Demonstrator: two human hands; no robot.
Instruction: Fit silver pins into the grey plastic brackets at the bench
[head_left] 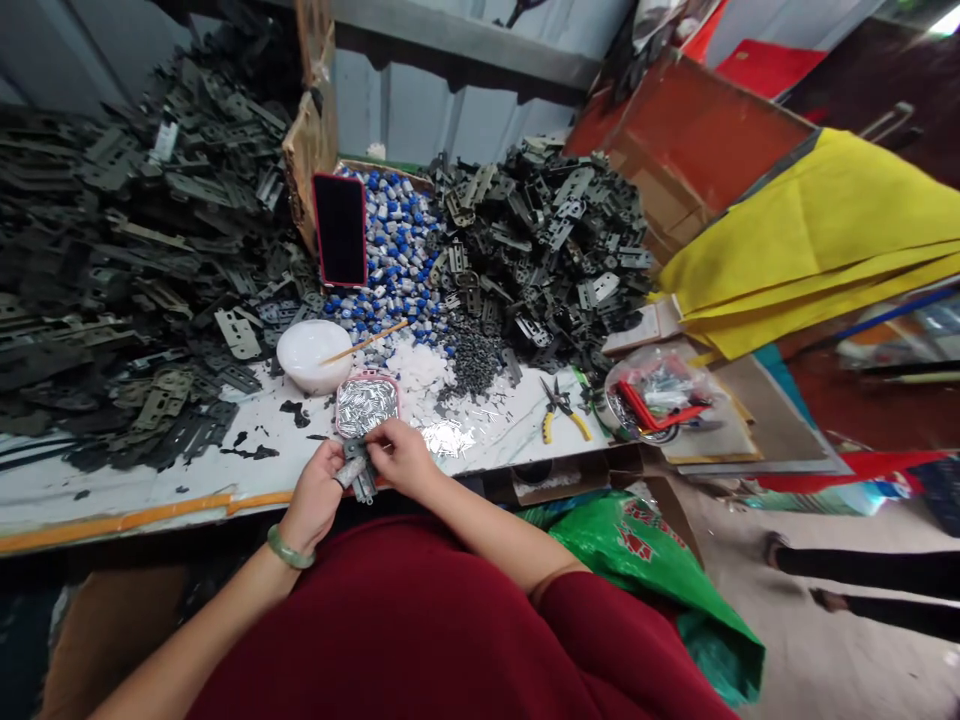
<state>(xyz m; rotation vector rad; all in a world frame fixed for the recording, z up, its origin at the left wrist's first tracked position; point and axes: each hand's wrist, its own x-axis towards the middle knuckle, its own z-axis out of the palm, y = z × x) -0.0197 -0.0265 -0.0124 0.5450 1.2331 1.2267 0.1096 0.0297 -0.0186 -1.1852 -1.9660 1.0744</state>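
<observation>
A grey metal part [363, 480] is held between my two hands at the table's front edge. My left hand [319, 492], with a green bangle on its wrist, is closed round its left side. The fingers of my right hand [401, 458] are pressed together at its upper right. Just beyond the part stands a pink-rimmed tray of small silver pins [367, 402]. A white bowl [311, 357] with a wooden stick [367, 342] across its rim stands behind the tray. Loose silver pins [450, 438] lie right of my right hand.
Dark metal parts [165, 230] are heaped left, with another heap [555, 250] at centre right. Between them are blue-and-white pieces [401, 250] and a phone [341, 230]. Yellow-handled pliers [562, 410] and a tub [652, 395] stand right. A person's legs [870, 580] show far right.
</observation>
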